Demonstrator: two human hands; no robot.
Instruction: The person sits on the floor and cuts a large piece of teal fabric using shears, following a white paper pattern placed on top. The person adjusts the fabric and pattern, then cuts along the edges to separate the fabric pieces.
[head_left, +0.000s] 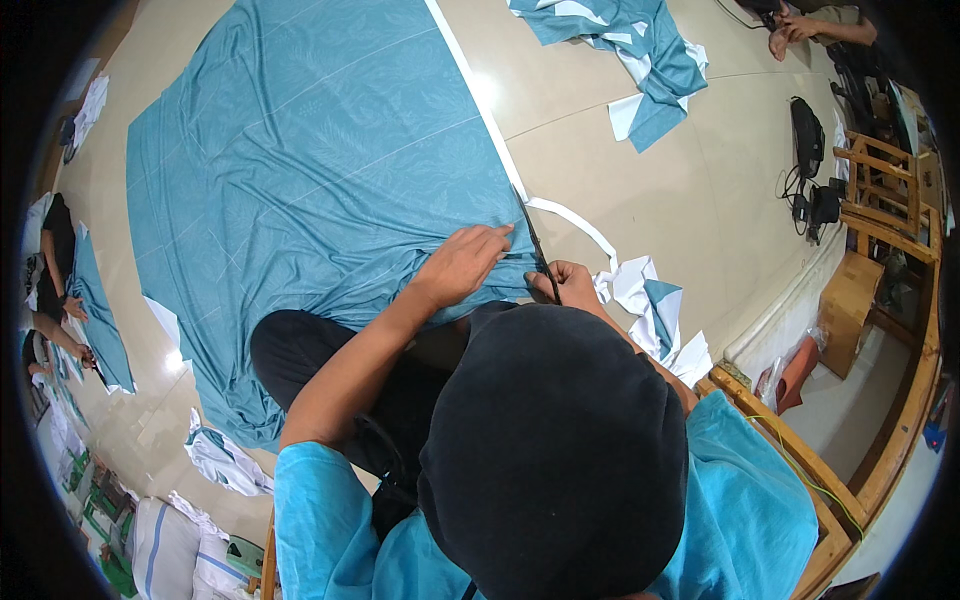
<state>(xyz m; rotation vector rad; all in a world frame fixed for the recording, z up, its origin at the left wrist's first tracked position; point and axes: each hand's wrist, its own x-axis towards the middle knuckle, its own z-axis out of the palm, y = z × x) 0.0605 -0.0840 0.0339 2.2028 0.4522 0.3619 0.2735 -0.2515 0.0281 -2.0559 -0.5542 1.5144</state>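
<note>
A large teal cloth (pixel 300 150) with a faint leaf pattern spreads over the floor and partly over my legs. Along its right edge runs a white border (pixel 468 75). My right hand (pixel 568 284) is closed around the handles of dark scissors (pixel 535 238), whose blades point away along that edge. From the blade tips a narrow white strip (pixel 575 218) curls off to the right, apart from the cloth. Beside the blades, on their left, my left hand (pixel 465 264) lies on the bunched cloth with its fingers stretched out. The scissor handles are partly hidden by my right fingers.
White and teal scraps (pixel 650 300) lie just right of my right hand. Another scrap heap (pixel 645 60) sits farther off. Wooden frames (pixel 880 200), a cardboard box (pixel 850 310) and a black bag (pixel 807 135) stand right. Other people work with cloth (pixel 100 310) at far left.
</note>
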